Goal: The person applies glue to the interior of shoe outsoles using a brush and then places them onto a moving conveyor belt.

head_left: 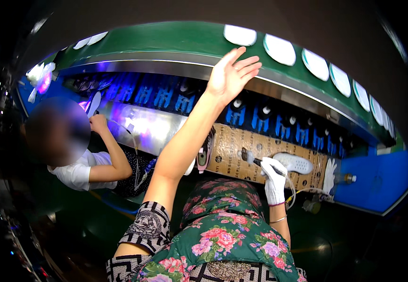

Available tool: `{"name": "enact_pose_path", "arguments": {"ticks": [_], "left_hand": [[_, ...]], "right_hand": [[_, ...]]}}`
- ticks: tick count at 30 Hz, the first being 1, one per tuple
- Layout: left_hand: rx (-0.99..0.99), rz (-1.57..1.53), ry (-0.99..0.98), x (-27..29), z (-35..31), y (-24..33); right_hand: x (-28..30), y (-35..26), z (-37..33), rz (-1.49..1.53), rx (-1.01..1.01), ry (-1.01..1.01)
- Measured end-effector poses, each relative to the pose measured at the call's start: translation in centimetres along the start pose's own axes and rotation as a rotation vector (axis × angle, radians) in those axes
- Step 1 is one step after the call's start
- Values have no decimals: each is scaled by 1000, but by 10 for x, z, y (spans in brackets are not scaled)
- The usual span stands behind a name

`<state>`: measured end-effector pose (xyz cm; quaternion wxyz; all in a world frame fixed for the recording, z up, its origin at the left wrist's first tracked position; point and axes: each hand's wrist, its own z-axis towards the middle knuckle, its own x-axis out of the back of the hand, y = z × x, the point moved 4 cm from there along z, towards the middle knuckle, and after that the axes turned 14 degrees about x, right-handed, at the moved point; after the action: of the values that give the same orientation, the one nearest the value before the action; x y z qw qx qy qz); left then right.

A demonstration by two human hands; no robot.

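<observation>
My bare left hand (231,77) reaches far forward, fingers spread and holding nothing. It is over the near metal edge of a green conveyor belt (166,44), close to a white shoe sole (240,35). In a white glove, my right hand (274,182) grips a brush (256,161) with a black handle and a flat pale head. A thin clear tube (292,189) hangs beside that glove. Just beyond the brush, a pale grey shoe sole (298,163) lies on the bench, which is covered with brown printed cardboard (232,141).
Several white soles (280,50) line the belt. Below its edge runs a row of blue racks (260,120). A spare white glove (329,176) and a small bottle (348,178) are at the right. A pinkish shoe (205,152) is at the cardboard's left end. A co-worker (84,164) sits at left.
</observation>
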<state>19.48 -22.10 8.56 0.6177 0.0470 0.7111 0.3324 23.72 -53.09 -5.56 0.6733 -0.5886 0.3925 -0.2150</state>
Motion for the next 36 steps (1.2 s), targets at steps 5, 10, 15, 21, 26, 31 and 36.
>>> {"name": "enact_pose_path", "arguments": {"ticks": [5,10,15,21,26,31,36], "left_hand": [[-565,862,572,53,-43,152],[-713,1844,1756,157,-114,366],[-241,1837,1926,213,-157,448],[-312,1724,1835,215,-137,440],[-1237,1449,1510,195,-179,401],[-1260,738,1043,193,-212,279],[-1064,211,845,165,-253,155]], "right_hand": [[34,14,-1,68,-35,76],[0,28,8,159,-83,117],[-11,33,10,58,-105,91],[-33,16,7,32,-138,114],[-28,29,17,70,-133,65],[-25,17,27,127,-68,91],[-4,-7,36,310,-29,96]]}}
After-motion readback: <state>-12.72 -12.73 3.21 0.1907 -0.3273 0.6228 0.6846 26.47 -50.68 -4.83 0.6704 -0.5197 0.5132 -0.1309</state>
